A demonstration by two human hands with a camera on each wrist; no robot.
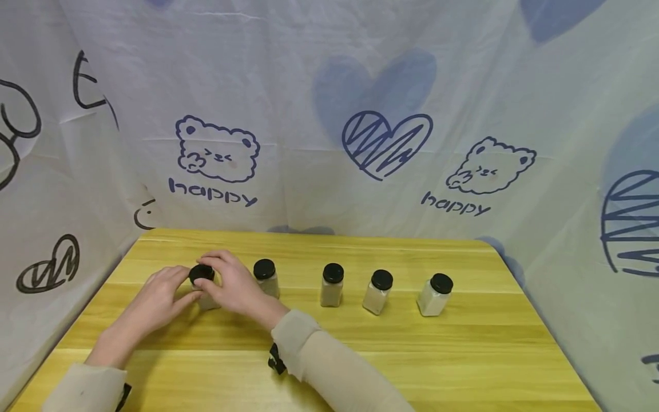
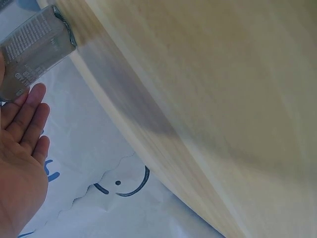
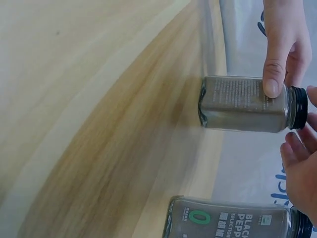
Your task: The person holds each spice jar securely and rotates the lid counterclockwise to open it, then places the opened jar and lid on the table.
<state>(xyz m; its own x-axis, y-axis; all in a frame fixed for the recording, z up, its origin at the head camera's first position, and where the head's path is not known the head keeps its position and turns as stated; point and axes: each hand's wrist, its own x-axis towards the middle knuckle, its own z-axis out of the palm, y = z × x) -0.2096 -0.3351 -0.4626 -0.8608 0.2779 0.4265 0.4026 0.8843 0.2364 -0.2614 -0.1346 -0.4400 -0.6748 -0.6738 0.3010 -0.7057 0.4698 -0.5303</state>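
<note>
A square glass spice jar (image 3: 242,111) of greyish powder stands upright at the left end of a row, with a black screw lid (image 1: 201,273). My left hand (image 1: 161,297) holds its body near the shoulder, the thumb pressed on the printed side. Around the lid curl the thumb and fingers of my right hand (image 1: 234,286); in the right wrist view some of these fingers are cut off by the frame edge. The left wrist view shows the jar's lower part (image 2: 39,49) and my left palm beneath it, with the lid out of frame.
Just right of the held jar is a similar jar (image 3: 237,220), its label reading black pepper. Farther right stand three more black-lidded jars, a greyish one (image 1: 332,289) and two paler ones (image 1: 377,297), (image 1: 434,298). A printed cloth (image 1: 304,189) hangs behind the wooden table (image 1: 329,360).
</note>
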